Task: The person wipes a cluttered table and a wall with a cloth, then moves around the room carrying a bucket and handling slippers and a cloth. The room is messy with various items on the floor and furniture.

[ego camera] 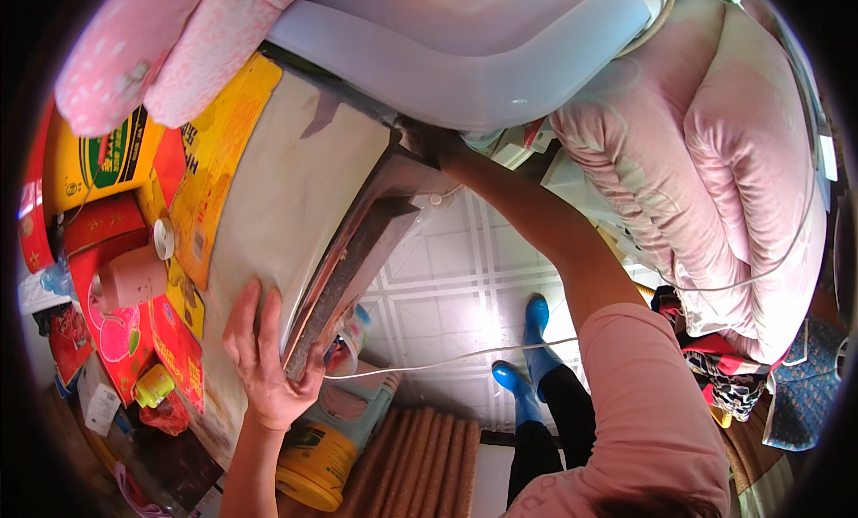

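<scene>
A pale-topped piece of furniture (pixel 288 163) with a dark worn front edge (pixel 335 276) stands on my left. My left hand (pixel 271 354) grips its near corner, fingers spread on the top and thumb over the front edge. My right arm reaches forward to the far corner. There my right hand (pixel 425 139) lies in shadow at the edge, below a large translucent plastic tub (pixel 442 82); its fingers are hard to make out.
Yellow cardboard (pixel 228 163), red boxes (pixel 120 250) and a pink jar (pixel 131 279) sit on the left. Folded pink bedding (pixel 677 163) is piled on the right. A white cord (pixel 456 358) crosses above the tiled floor (pixel 442 276). A yellow bucket (pixel 318 461) stands below my left hand.
</scene>
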A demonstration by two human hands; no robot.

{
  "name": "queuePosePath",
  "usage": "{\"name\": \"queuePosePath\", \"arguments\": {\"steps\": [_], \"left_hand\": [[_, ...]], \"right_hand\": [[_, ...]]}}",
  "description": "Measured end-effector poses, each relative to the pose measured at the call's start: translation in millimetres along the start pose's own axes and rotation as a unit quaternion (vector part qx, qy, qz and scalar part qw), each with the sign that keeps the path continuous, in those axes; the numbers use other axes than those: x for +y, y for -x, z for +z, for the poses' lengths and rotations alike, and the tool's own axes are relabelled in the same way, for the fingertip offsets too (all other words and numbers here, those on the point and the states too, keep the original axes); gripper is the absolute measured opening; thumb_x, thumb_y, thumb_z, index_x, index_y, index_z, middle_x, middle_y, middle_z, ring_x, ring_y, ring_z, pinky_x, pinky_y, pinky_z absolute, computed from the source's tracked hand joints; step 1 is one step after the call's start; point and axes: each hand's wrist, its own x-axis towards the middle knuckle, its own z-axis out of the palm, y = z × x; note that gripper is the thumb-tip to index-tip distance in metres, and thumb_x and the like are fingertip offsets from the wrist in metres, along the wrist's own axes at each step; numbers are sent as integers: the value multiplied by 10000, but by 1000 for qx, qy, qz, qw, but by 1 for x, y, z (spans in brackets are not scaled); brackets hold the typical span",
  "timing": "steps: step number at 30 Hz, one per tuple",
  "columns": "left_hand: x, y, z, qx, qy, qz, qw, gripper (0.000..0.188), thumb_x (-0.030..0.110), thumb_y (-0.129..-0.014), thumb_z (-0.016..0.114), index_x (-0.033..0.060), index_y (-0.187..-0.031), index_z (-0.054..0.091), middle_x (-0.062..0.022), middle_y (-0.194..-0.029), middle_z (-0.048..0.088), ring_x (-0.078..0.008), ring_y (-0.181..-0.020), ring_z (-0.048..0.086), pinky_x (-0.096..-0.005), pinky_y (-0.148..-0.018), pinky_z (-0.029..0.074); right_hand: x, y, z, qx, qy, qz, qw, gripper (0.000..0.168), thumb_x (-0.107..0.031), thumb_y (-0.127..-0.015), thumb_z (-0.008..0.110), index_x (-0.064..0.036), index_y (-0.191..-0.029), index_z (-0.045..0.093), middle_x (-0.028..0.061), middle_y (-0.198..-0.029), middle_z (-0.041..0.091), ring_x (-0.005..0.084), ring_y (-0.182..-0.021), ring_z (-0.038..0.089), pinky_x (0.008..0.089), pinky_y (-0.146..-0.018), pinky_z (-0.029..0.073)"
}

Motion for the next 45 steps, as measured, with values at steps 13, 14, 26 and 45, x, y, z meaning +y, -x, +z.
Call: {"name": "queuePosePath", "arguments": {"steps": [13,14,26,45], "left_hand": [[2,4,-6,50,48,-6,998,702,224,-752,674,67,-1388,421,-161,-1405,412,-355,-1264,407,-455,-1053,308],[4,4,-9,56,66,-13,996,705,203,-749,684,93,-1393,417,-140,-1411,406,-349,-1267,404,-451,-1056,311],[0,1,-10,106,101,25,989,698,153,-729,697,109,-1377,439,-126,-1389,432,-337,-1244,432,-435,-1045,331],[-1,5,-9,121,105,21,987,696,132,-732,683,118,-1381,432,-132,-1384,432,-334,-1257,424,-436,-1045,332]], "right_hand": [[-79,178,-92,-124,417,-25,900,298,-126,-760,634,-57,-1049,643,140,-1012,614,295,-1050,546,394,-808,501],[-100,175,-102,-65,381,-62,920,298,-123,-744,639,-59,-1034,647,114,-1106,604,283,-1053,548,387,-836,491],[28,83,-53,-85,524,-208,821,278,-175,-762,553,-57,-958,712,80,-1187,610,217,-1186,476,321,-1002,358],[-121,55,-121,-65,582,-195,787,346,-146,-788,539,-28,-1101,625,170,-1269,504,295,-1156,466,332,-983,399]]}}
